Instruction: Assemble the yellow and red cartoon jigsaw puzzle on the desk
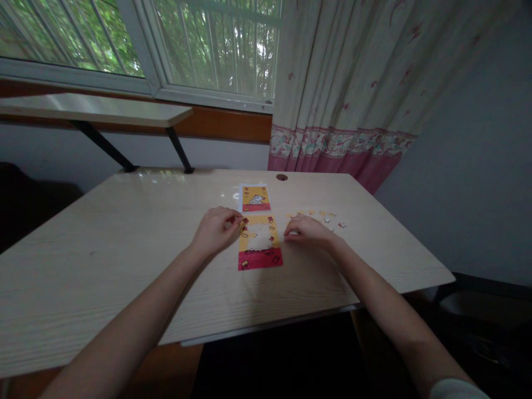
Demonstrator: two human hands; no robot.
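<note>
A jigsaw puzzle (260, 259) lies on the table, its yellow and crimson border joined around a pale middle where the table colour shows. Just beyond it is a printed picture card (256, 206) of a white dog on yellow and red. At the puzzle's upper left edge, my left hand (218, 228) pinches what looks like a small puzzle piece, mostly hidden by the fingertips. My right hand (306, 230) rests just right of the puzzle with fingers curled together; whatever they hold is hidden. Loose puzzle pieces (341, 225) are scattered beyond and beside that hand.
The wooden table (124, 238) carries a raised shelf (95, 108) on black legs at back left. A round cable hole (281, 177) sits near the rear edge. Behind are a barred window (216, 50) and a floral curtain (344, 83).
</note>
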